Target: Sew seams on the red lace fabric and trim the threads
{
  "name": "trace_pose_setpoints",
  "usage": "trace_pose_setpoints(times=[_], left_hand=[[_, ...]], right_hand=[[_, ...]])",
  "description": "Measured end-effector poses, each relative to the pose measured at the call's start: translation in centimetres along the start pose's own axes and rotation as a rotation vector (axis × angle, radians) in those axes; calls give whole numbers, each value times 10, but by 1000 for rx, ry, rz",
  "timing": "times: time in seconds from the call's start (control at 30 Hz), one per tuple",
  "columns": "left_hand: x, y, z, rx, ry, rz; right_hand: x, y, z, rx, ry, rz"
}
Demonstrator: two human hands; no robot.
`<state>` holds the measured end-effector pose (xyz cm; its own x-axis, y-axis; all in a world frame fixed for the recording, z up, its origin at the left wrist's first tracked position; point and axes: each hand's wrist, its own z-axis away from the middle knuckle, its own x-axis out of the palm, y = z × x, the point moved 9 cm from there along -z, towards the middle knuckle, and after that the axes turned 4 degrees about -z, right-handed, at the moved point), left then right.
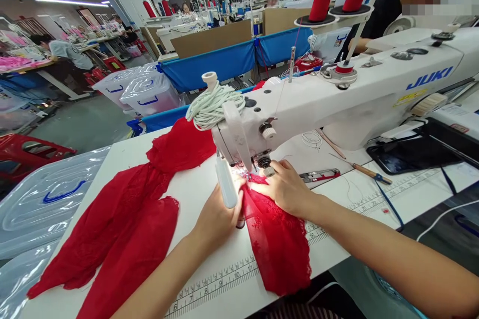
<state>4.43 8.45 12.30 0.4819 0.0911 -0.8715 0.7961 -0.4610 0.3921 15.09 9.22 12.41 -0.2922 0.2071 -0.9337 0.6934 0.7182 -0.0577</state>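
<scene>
Under the machine (329, 94), red lace (279, 246) lies on the surface (209, 279) — the left hand (215, 219) and right hand (288, 189), both half-curled, touch it — whether either pinches it, I cannot tell.

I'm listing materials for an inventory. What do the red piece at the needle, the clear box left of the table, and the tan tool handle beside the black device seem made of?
Red piece: thin, fairly sheer fabric with a lacy edge; fibre unclear.
Clear box: probably plastic; transparent and glossy, with reflections.
Tan tool handle: perhaps smooth wood, from its warm colour; grain too small to tell.
</scene>
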Motion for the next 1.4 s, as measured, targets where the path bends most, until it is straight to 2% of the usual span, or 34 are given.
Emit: trace_pose_setpoints(times=[0.13,0.2,0.37,0.53,0.83,1.23,1.4], left_hand=[[5,18,6,241,-49,-144],[6,19,6,289,-41,-234],[11,14,8,299,-85,-278],[15,13,14,363,-80,-370],[13,23,15,413,-55,-516],[14,30,16,437,-49,-571],[15,27,16,406,-85,-531]], right_hand=[[-1,-1,1,-10,26,-2],[0,0,1,-10,30,-1],[3,4,3,2,40,-35],[4,9,4,27,60,-56],[-1,8,3,23,110,-29],[-3,10,2,29,122,-4],[0,11,2,49,74,-39]])
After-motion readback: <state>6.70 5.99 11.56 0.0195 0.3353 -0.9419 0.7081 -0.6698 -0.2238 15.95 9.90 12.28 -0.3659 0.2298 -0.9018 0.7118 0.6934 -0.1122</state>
